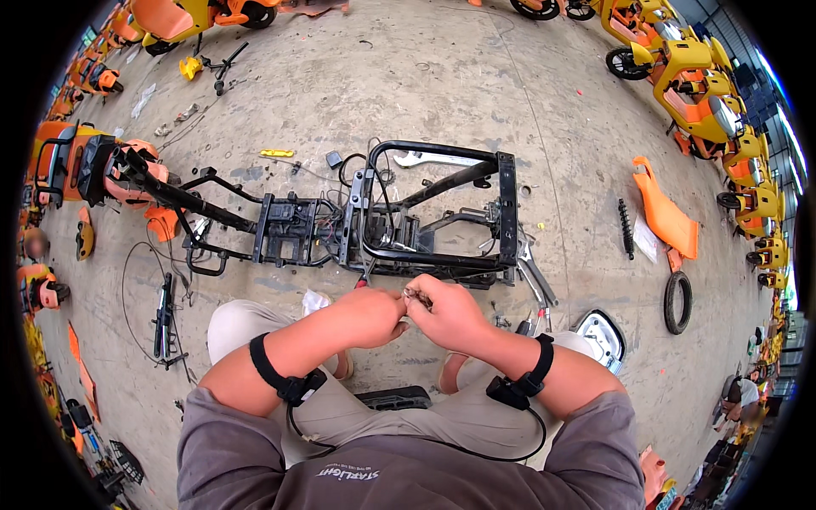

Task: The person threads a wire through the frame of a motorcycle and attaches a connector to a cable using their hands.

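My left hand [374, 316] and my right hand [448, 311] meet in front of me, just on the near side of a black metal scooter frame [507, 208] lying on the floor. Between the fingertips is a small metal part [416, 295], mostly covered and too small to name. The right fingers are curled around it; the left fingers are bent and press against it from the other side. A red-handled tool [362, 281] lies by the frame, close to my left hand.
Wrenches [537, 280] lie right of the frame, and a large wrench [435, 159] rests behind its bars. Further right are a black shock absorber [626, 229], an orange panel [667, 212] and a tire [677, 303]. A fork-like part [164, 316] lies left. Yellow scooters [693, 85] line the sides.
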The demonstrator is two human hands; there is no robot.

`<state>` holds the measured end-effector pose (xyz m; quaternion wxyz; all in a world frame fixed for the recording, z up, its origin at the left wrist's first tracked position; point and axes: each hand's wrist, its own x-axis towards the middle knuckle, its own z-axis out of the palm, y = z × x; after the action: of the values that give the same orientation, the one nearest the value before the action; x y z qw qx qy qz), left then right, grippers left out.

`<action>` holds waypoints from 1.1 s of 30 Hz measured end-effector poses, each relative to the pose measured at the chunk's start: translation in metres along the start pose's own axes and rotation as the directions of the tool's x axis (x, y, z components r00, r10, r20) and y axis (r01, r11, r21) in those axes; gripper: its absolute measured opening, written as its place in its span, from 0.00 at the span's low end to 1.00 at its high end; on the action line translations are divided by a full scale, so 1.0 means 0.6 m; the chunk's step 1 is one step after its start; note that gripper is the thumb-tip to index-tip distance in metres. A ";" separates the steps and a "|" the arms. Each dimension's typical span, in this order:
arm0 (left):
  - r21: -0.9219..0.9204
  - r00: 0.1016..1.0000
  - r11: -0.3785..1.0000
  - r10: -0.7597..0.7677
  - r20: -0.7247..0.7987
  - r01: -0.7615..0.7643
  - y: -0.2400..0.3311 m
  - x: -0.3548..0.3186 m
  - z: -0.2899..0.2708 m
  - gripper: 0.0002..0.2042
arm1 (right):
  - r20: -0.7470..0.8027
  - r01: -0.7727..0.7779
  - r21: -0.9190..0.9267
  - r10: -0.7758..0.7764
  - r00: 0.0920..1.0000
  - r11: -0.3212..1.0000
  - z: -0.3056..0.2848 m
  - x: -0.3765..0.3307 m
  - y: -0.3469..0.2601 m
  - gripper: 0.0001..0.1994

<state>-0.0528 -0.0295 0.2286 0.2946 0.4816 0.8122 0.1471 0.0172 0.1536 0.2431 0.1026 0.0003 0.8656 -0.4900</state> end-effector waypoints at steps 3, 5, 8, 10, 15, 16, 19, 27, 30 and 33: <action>-0.008 1.000 1.000 -0.001 -0.002 0.001 -0.001 0.000 0.001 0.15 | -0.003 0.000 -0.003 0.000 1.000 1.000 0.001 0.000 -0.001 0.09; -0.003 1.000 1.000 -0.003 -0.001 0.003 0.000 0.000 0.000 0.15 | 0.001 -0.004 0.006 0.004 1.000 1.000 0.002 0.000 -0.002 0.09; -0.002 1.000 1.000 -0.005 0.000 0.005 0.000 0.000 0.000 0.14 | 0.008 -0.007 -0.001 0.007 1.000 1.000 0.001 0.001 -0.005 0.09; -0.005 1.000 1.000 -0.006 0.000 0.006 0.000 0.000 -0.001 0.14 | 0.014 -0.005 -0.015 0.005 1.000 1.000 0.001 0.001 -0.005 0.09; -0.012 0.999 1.000 -0.027 0.022 0.027 0.002 0.001 -0.003 0.14 | 0.014 -0.006 0.050 0.006 1.000 0.999 0.000 0.001 -0.009 0.09; -0.012 0.999 1.000 -0.028 0.023 0.028 0.003 0.001 -0.004 0.14 | 0.015 -0.006 0.050 0.005 1.000 0.999 0.001 0.000 -0.008 0.09; -0.019 0.999 1.000 -0.022 0.031 0.023 0.006 0.001 -0.010 0.14 | 0.006 0.017 0.056 -0.017 1.000 0.998 0.004 0.000 -0.004 0.09; 0.012 0.991 0.998 -0.055 0.124 0.054 0.007 0.002 -0.016 0.15 | 0.019 0.014 0.051 -0.015 1.000 0.999 0.005 0.002 -0.003 0.09; -0.024 0.987 0.994 -0.099 0.127 0.103 0.021 0.000 -0.031 0.14 | 0.019 -0.011 0.075 0.010 1.000 0.997 0.004 0.003 -0.001 0.09; -0.103 0.996 0.995 -0.004 -0.085 -0.005 0.026 -0.002 -0.032 0.14 | -0.030 -0.050 0.297 0.062 0.998 0.954 0.000 0.008 0.001 0.09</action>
<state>-0.0533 -0.0217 0.2524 0.2839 0.4593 0.8153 0.2092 0.0123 0.1535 0.2418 0.0983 0.0496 0.7839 -0.6110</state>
